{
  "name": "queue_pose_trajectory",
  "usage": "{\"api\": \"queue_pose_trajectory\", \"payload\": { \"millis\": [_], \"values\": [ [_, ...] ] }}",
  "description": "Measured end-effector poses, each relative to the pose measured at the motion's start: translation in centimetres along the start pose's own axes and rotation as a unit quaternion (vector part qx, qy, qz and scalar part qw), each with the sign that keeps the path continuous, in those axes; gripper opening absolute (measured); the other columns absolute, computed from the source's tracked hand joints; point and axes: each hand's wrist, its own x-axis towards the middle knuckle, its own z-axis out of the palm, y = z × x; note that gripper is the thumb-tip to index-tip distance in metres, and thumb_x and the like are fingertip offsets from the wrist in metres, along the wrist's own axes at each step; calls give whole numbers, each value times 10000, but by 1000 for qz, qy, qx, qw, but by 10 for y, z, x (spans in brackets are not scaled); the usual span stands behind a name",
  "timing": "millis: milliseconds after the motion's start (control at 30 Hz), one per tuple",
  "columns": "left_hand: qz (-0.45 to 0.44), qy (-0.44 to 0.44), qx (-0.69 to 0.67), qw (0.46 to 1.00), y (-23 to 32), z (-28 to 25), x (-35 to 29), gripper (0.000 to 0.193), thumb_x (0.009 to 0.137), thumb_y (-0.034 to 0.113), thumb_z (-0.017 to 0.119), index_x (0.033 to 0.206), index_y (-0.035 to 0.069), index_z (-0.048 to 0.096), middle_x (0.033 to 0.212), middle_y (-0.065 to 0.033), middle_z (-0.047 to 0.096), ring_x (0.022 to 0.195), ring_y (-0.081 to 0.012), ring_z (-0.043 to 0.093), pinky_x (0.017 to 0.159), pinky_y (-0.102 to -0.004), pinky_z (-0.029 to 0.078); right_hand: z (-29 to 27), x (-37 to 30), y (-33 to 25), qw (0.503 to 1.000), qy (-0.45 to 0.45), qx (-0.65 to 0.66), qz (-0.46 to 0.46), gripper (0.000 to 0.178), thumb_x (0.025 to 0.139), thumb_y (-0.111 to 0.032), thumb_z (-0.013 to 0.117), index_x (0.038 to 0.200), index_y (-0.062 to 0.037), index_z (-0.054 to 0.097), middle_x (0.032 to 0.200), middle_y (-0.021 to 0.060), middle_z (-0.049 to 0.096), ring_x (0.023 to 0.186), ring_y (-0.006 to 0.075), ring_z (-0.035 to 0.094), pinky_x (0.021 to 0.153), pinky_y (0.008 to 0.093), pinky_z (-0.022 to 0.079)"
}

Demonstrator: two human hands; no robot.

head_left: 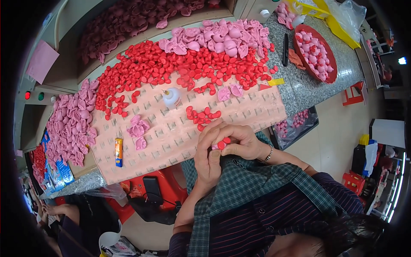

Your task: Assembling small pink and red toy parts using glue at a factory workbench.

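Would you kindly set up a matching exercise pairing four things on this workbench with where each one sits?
Things:
1. white glue bottle
2. red bowl of pink pieces
3. orange tube
4. small red piece

Places:
A. pinched between both hands
B. far right of the bench
C. near the mat's left front edge
D. upright at the mat's middle

Pairs: 1-D, 2-B, 3-C, 4-A

Glue bottle (171,98), red bowl (329,73), orange tube (118,152)

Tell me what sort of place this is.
Probably a small assembly workshop for handmade goods. A pink slotted work board holds heaps of small red pieces and pink pieces; a glue bottle stands there, and a red tray holds more.
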Motion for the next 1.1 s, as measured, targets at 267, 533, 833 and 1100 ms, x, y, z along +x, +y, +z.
{"api": "queue_pose_trajectory", "payload": {
  "millis": [267, 533, 833, 1100],
  "values": [
    [-24, 19, -1, 1000, 9, -9, -3, 362, 994, 128, 459, 1324, -13, 504, 1349, -275, 515, 1265, -378, 507, 1079, -456, 378, 2, 6, 0, 999, -32, -36, -20, 261, 876, -89, 718, 1105, -9, 620, 1072, 88, 645, 979, 148, 595, 849, 284, 468],
    [-47, -10, 0, 999, 13, -6, -5, 374, 947, 21, 454, 1313, -20, 519, 1345, -203, 524, 1282, -329, 488, 1094, -407, 346, 1, -17, 11, 997, 50, -62, 25, 220, 854, -58, 706, 1040, 1, 606, 1048, 83, 624, 978, 150, 590, 882, 282, 466],
    [-43, 1, 13, 999, 17, -10, -4, 363, 981, 49, 444, 1335, -14, 494, 1364, -186, 504, 1306, -310, 465, 1099, -393, 339, 6, -8, 14, 997, 67, -8, 29, 278, 866, -120, 723, 1066, 1, 572, 1045, 63, 589, 962, 133, 564, 881, 260, 442],
    [-25, 22, 7, 999, 16, -8, -8, 364, 984, 65, 444, 1333, -28, 486, 1335, -183, 524, 1276, -296, 492, 1083, -386, 358, 10, -7, 13, 997, 62, 18, 29, 298, 872, -146, 737, 1071, 3, 572, 1051, 65, 589, 978, 134, 568, 897, 264, 443]
  ]
}}
